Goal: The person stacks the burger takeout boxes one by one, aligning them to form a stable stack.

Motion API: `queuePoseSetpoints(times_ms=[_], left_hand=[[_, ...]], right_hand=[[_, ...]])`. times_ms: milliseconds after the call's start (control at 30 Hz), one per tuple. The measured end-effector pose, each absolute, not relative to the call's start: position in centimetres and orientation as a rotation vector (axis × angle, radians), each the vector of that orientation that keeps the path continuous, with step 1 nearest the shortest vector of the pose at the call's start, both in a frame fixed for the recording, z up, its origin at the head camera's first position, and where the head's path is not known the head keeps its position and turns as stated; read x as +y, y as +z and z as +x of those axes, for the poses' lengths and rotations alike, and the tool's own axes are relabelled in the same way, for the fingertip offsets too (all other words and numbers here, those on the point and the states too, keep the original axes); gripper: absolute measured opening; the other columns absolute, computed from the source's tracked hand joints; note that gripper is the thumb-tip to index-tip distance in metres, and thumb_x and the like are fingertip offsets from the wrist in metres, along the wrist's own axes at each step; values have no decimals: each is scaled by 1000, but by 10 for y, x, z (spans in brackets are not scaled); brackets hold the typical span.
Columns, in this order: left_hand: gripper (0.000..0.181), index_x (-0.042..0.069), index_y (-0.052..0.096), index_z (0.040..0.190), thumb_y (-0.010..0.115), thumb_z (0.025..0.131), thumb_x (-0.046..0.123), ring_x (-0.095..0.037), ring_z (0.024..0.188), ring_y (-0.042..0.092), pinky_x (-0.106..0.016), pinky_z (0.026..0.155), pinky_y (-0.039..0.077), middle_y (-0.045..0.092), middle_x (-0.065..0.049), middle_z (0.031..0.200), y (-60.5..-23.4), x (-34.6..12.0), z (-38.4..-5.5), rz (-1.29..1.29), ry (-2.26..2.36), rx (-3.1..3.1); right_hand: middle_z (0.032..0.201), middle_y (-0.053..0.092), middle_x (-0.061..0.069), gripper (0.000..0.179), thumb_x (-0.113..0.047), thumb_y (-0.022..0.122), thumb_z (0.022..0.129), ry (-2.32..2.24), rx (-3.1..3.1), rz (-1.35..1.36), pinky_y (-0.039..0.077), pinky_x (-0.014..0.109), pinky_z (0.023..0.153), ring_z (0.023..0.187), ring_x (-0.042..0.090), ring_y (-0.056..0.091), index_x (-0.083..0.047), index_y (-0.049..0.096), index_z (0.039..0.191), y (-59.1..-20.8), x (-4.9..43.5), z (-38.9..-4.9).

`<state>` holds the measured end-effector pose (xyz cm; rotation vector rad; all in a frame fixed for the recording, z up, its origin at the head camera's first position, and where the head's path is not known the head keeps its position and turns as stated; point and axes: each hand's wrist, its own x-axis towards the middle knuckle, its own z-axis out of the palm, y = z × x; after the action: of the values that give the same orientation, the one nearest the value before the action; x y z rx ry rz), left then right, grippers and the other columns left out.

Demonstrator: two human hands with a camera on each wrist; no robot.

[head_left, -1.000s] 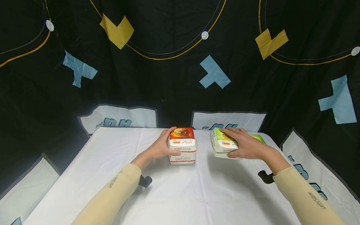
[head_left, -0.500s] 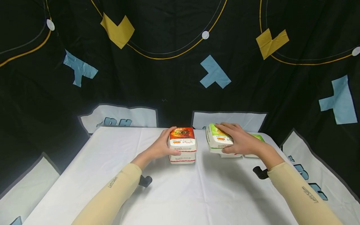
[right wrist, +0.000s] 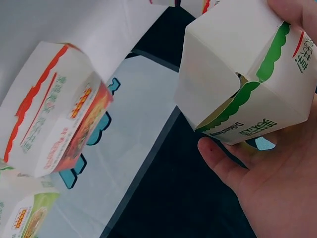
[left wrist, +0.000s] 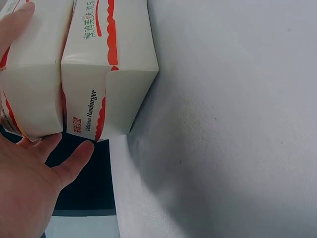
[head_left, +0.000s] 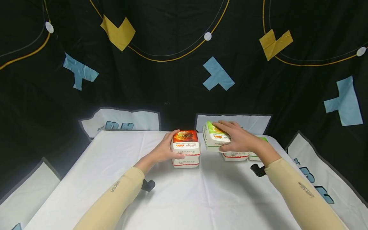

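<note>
Two red-and-white hamburger boxes stand stacked near the table's far edge. My left hand (head_left: 164, 148) grips the upper red box (head_left: 186, 142) from its left side, thumb on the front; the lower red box (left wrist: 111, 64) sits under it, on the cloth. To the right, my right hand (head_left: 237, 138) holds a green-and-white hamburger box (head_left: 215, 137), lifted above the table and slightly tilted. In the right wrist view, thumb and fingers hold the green box (right wrist: 247, 74) from two sides, its underside facing the camera.
Below and behind my right hand, another red hamburger box (right wrist: 54, 109) stands on the table, with a second green box (right wrist: 32, 208) beside it. White cloth covers the table (head_left: 178, 198). A black curtain (head_left: 172, 89) hangs behind the far edge.
My right hand has moved left with the green box, toward the red stack, and slightly higher. The red box behind it has come into sight. My left hand has stayed on the stack.
</note>
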<state>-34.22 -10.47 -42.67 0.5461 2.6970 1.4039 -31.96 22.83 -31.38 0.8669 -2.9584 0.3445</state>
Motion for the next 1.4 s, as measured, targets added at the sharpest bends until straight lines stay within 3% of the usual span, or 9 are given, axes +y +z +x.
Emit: queuePoseSetpoints(times_ms=[300, 567, 1400], left_hand=[[114, 32, 23, 158, 92, 68, 42, -25, 134, 38, -50, 108, 44, 30, -2, 154, -428, -106, -344, 581, 1435, 2691], [112, 37, 22, 156, 92, 68, 43, -24, 133, 39, -49, 109, 43, 31, 0, 153, -428, -106, -343, 594, 1425, 2694], [112, 37, 22, 155, 92, 68, 43, -23, 132, 40, -46, 107, 45, 29, 0, 153, -430, -106, -345, 592, 1467, 2652]], right_hand=[[163, 29, 0, 92, -46, 75, 81, 352, -2969, 899, 48, 50, 98, 139, 29, 29, -38, 26, 158, -306, 208, -331], [164, 27, 0, 92, -47, 74, 81, 369, -2957, 956, 48, 46, 94, 138, 28, 29, -39, 25, 159, -301, 194, -337], [163, 30, 2, 91, -46, 77, 82, 334, -2978, 994, 50, 47, 96, 136, 30, 32, -39, 28, 158, -297, 157, -346]])
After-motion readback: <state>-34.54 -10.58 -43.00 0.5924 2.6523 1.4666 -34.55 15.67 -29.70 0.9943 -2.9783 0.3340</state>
